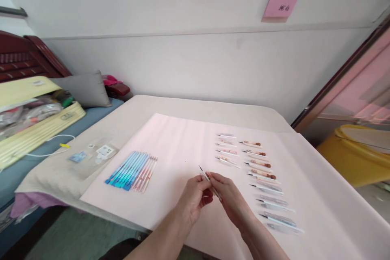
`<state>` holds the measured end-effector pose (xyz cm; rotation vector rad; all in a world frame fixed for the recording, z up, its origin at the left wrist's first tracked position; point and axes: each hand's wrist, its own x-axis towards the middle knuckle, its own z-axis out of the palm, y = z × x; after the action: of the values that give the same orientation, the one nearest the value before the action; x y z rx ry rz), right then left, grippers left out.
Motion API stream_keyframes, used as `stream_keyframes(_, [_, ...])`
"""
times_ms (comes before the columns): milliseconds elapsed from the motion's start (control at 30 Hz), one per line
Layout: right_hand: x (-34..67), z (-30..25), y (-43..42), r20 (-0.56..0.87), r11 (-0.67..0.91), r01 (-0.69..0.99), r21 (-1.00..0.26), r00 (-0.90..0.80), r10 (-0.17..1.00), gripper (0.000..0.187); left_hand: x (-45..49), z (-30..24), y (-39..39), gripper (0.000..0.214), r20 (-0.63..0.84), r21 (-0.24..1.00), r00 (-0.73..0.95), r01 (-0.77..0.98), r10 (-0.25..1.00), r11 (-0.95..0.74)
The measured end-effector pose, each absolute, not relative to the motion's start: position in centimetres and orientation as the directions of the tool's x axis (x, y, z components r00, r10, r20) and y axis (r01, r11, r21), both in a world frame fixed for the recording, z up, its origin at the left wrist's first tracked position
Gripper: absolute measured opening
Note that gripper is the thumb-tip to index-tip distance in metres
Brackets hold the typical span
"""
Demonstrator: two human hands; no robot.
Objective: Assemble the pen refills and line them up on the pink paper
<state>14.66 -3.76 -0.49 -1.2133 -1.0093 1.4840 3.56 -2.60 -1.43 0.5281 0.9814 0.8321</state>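
Both my hands meet over the pale pink sheet [179,138] near its front edge. My left hand [195,197] and my right hand [227,195] pinch a thin white pen [204,174] between their fingertips, its dark tip pointing up and to the left. A row of blue and pink pens [131,166] lies side by side to the left of my hands. To the right, two columns of pens [258,170] lie spread out on the sheet, some with brown ends.
The sheet covers a table with a beige cloth [61,174]. Small packets [91,154] lie on the cloth at left. An open yellow case [36,126] sits on a bed at far left. A pink note [283,0] hangs on the wall. A yellow tub [359,154] stands at right.
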Motion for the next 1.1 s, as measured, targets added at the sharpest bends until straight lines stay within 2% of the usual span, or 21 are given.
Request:
stream_keyframes(233, [14.7,0.7,-4.3,-0.222,-0.257,-0.327,-0.909,-0.141,0.965,0.020,3.6,-1.1,-2.8,0.020,-0.458,0.721,0.344,-0.396,0.820,0.569])
stream_keyframes(400, [14.8,0.5,-4.4,-0.249,-0.279,-0.307,-0.910,-0.135,0.959,0.013,3.8,-1.2,-3.0,0.015,-0.445,0.743,0.362,-0.362,0.819,0.564])
stream_keyframes(533, [14.5,-0.2,-4.1,-0.252,-0.293,-0.299,-0.908,-0.168,0.953,0.009,4.1,-1.7,-3.1,0.012,-0.476,0.754,0.296,-0.346,0.828,0.558])
stream_keyframes(700, [14.6,0.0,-3.8,-0.318,-0.353,-0.344,-0.870,-0.154,0.935,0.021,4.3,-2.0,-3.1,0.012,-0.493,0.728,0.268,-0.394,0.828,0.561])
stream_keyframes(833, [14.9,0.0,-3.7,-0.377,-0.366,-0.374,-0.852,-0.048,0.925,0.038,3.9,-1.7,-2.6,0.014,-0.487,0.718,0.221,-0.449,0.845,0.531])
stream_keyframes(967, [14.5,-0.9,-3.6,-0.341,-0.312,-0.373,-0.874,0.010,0.940,0.040,3.5,-1.7,-2.1,0.017,-0.501,0.712,0.122,-0.506,0.857,0.488])
stream_keyframes(1100, [14.1,-1.6,-3.6,-0.337,-0.306,-0.340,-0.889,0.033,0.941,0.037,3.7,-2.1,-2.2,0.016,-0.492,0.715,0.092,-0.525,0.866,0.462])
